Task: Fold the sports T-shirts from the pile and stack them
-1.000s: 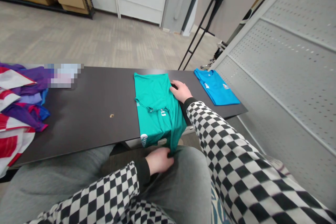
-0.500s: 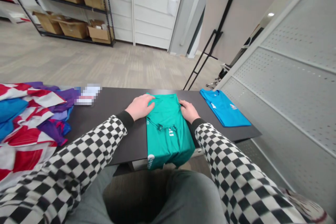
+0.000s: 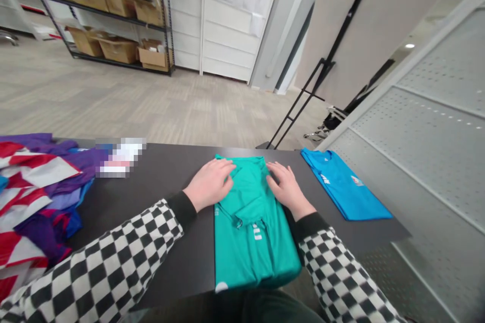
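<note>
A green shirt [image 3: 244, 252] lies partly folded on the dark table, with white print on it and its near end hanging over the front edge. My left hand [image 3: 212, 181] rests on the shirt's upper left edge, its fingers stretched out over the cloth and thumb apart. At the upper right edge, my right hand [image 3: 285, 185] lies with fingers extended, touching the fabric. Both hands are open, neither gripping the cloth. Off to the right is a neatly folded blue shirt [image 3: 341, 184].
Red-and-white checked and purple clothes [image 3: 34, 192] form a heap on the left of the table [image 3: 166, 171]. A blurred-out white item [image 3: 123, 157] sits beside them. Beyond are cardboard boxes [image 3: 119, 49] on a rack, a black stand [image 3: 322, 75] and a perforated grey panel [image 3: 435, 126].
My head view has tilted up, so everything sits lower in the picture. My right hand's fingers, curled at the shirt's edge before, are now stretched out. My left hand lies a little further over the cloth.
</note>
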Action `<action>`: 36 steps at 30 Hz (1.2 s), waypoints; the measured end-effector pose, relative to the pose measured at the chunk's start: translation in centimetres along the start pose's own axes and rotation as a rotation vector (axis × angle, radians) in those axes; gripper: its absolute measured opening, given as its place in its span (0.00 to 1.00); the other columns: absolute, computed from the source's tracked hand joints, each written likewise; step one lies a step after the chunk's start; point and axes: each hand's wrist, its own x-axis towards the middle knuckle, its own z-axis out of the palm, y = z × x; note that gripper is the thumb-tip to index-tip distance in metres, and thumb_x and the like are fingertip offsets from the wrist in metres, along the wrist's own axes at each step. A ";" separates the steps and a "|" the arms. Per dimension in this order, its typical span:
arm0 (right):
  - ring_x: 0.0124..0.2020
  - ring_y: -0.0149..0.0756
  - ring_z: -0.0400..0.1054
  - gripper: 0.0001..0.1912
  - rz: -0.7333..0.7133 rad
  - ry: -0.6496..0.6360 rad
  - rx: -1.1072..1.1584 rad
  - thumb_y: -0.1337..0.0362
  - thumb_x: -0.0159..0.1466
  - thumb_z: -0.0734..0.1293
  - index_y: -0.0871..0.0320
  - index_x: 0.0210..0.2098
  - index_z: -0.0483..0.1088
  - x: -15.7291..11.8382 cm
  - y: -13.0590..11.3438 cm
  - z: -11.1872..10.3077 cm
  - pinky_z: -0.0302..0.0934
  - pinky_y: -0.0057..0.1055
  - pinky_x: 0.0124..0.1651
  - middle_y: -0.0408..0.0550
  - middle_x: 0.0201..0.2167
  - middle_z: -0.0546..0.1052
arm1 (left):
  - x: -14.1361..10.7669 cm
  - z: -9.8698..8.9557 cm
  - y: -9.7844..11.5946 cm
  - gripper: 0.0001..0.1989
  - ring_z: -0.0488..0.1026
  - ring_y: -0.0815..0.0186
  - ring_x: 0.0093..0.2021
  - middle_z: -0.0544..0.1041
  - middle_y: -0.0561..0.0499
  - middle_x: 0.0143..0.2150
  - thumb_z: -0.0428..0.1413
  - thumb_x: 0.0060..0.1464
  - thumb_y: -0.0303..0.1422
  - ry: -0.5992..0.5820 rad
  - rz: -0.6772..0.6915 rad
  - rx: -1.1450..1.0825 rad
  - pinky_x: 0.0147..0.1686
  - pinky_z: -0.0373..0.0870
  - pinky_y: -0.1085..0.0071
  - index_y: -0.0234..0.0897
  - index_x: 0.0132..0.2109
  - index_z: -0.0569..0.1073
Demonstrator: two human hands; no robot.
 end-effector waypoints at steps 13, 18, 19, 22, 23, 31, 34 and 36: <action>0.87 0.56 0.44 0.43 0.003 -0.274 -0.074 0.34 0.77 0.59 0.40 0.85 0.55 1.3 -1.6 0.9 0.33 0.66 0.86 0.45 0.85 0.52 | -1.3 -0.3 -0.6 0.44 0.51 0.41 0.86 0.55 0.37 0.86 0.52 0.72 0.59 -0.231 -0.047 0.045 0.83 0.35 0.34 0.39 0.83 0.63; 0.87 0.54 0.43 0.43 0.000 -0.268 -0.112 0.33 0.78 0.58 0.40 0.85 0.54 1.4 -1.4 1.2 0.33 0.65 0.86 0.44 0.86 0.51 | -2.0 -1.3 -1.8 0.40 0.55 0.40 0.85 0.58 0.41 0.85 0.49 0.75 0.56 -0.216 -0.086 0.102 0.82 0.42 0.34 0.40 0.83 0.64; 0.87 0.55 0.42 0.44 0.002 -0.268 -0.123 0.32 0.78 0.57 0.42 0.86 0.53 1.4 -1.3 1.3 0.33 0.64 0.86 0.45 0.86 0.51 | -2.1 -1.4 -2.1 0.38 0.56 0.39 0.85 0.60 0.42 0.85 0.48 0.75 0.55 -0.198 -0.097 0.118 0.82 0.43 0.33 0.41 0.82 0.65; 0.87 0.57 0.40 0.46 0.030 -0.267 -0.146 0.31 0.78 0.57 0.46 0.86 0.53 1.5 -1.2 1.4 0.35 0.63 0.86 0.46 0.86 0.51 | -2.0 -1.5 -2.4 0.36 0.56 0.33 0.84 0.66 0.43 0.82 0.48 0.76 0.54 -0.120 -0.117 0.162 0.81 0.45 0.32 0.40 0.80 0.70; 0.87 0.58 0.39 0.46 0.041 -0.267 -0.150 0.31 0.78 0.57 0.46 0.86 0.53 1.6 -1.3 1.4 0.35 0.62 0.86 0.45 0.86 0.51 | -1.9 -1.5 -2.1 0.36 0.54 0.32 0.84 0.68 0.41 0.81 0.48 0.76 0.54 -0.089 -0.119 0.175 0.81 0.44 0.32 0.38 0.78 0.72; 0.87 0.57 0.40 0.48 0.055 -0.255 -0.123 0.29 0.76 0.58 0.46 0.86 0.54 1.7 -1.4 1.3 0.35 0.62 0.86 0.47 0.86 0.51 | -2.1 -0.1 1.9 0.38 0.56 0.44 0.85 0.59 0.36 0.85 0.46 0.77 0.50 -0.118 0.112 0.076 0.83 0.48 0.49 0.30 0.82 0.64; 0.87 0.58 0.39 0.48 0.038 -0.266 -0.111 0.30 0.76 0.59 0.46 0.86 0.54 1.8 -1.2 1.3 0.34 0.62 0.86 0.46 0.86 0.51 | -2.4 0.0 1.1 0.44 0.53 0.42 0.86 0.53 0.35 0.86 0.51 0.74 0.57 -0.282 0.151 0.055 0.83 0.46 0.46 0.34 0.84 0.60; 0.87 0.59 0.39 0.49 0.026 -0.274 -0.106 0.29 0.75 0.60 0.46 0.86 0.53 1.8 -1.1 1.3 0.34 0.63 0.86 0.45 0.86 0.50 | -2.4 -0.5 0.4 0.47 0.50 0.38 0.86 0.52 0.34 0.86 0.52 0.72 0.60 -0.345 0.155 0.059 0.83 0.41 0.39 0.34 0.84 0.60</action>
